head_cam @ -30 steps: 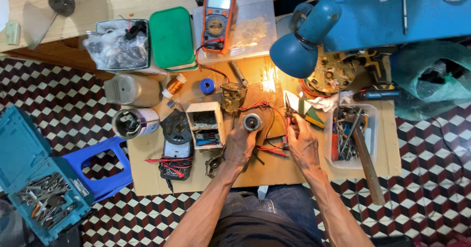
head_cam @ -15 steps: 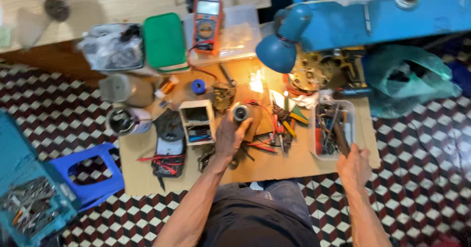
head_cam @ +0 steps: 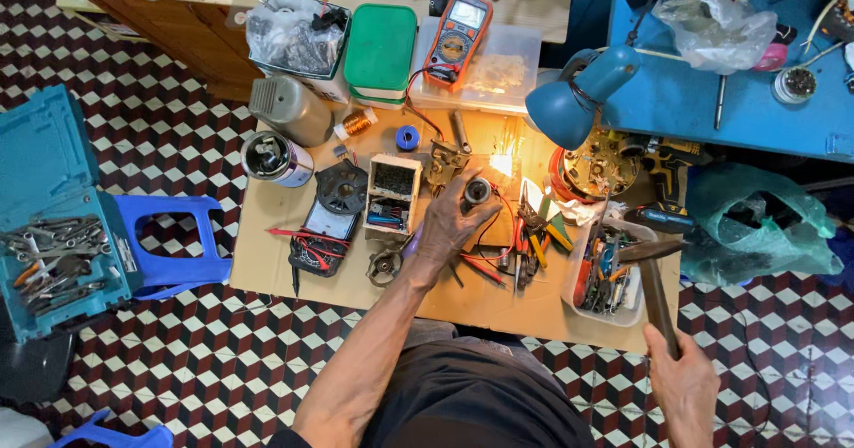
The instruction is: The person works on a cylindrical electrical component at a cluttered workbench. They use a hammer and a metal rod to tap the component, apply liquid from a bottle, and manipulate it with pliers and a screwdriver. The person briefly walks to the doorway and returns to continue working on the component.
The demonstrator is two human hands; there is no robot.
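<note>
Far left, on the tiled floor: open teal tool case point(head_cam: 53, 217) full of loose spanners, beside a blue plastic stool point(head_cam: 169, 243). Well apart from the work; no hazard from there.

Bench point(head_cam: 267, 270), left part: grey cylinder lying on its side point(head_cam: 289, 108), a capacitor can point(head_cam: 274, 158), a black multimeter with red leads point(head_cam: 322, 234), a small open box of parts point(head_cam: 391, 194). Crowded. A jolt to the bench would likely set the round pieces rolling.

Centre: left hand point(head_cam: 449, 226) rests on the bench, grip closed round a small cylindrical metal part point(head_cam: 477, 190), fingers wrapped at its side, top face exposed. It stands just beside the lit spot under the blue desk lamp point(head_cam: 569, 101).

Right of it: pliers and cutters with red and yellow handles point(head_cam: 529, 239), then a white tray of hand tools point(head_cam: 614, 274).

Far right: right hand point(head_cam: 685, 386) off the bench edge, grip shut on the wooden handle of a hammer point(head_cam: 654, 279), head raised over the tray.

Risks, as judged: if the hammer comes down on the metal part, the holding fingers sit close to the strike face, so a glancing blow could catch them. The part is steadied by hand only, so it may tip or shoot sideways into the pliers. Red leads crossing near the part could be pinched. The lamp head hangs close overhead.
</note>
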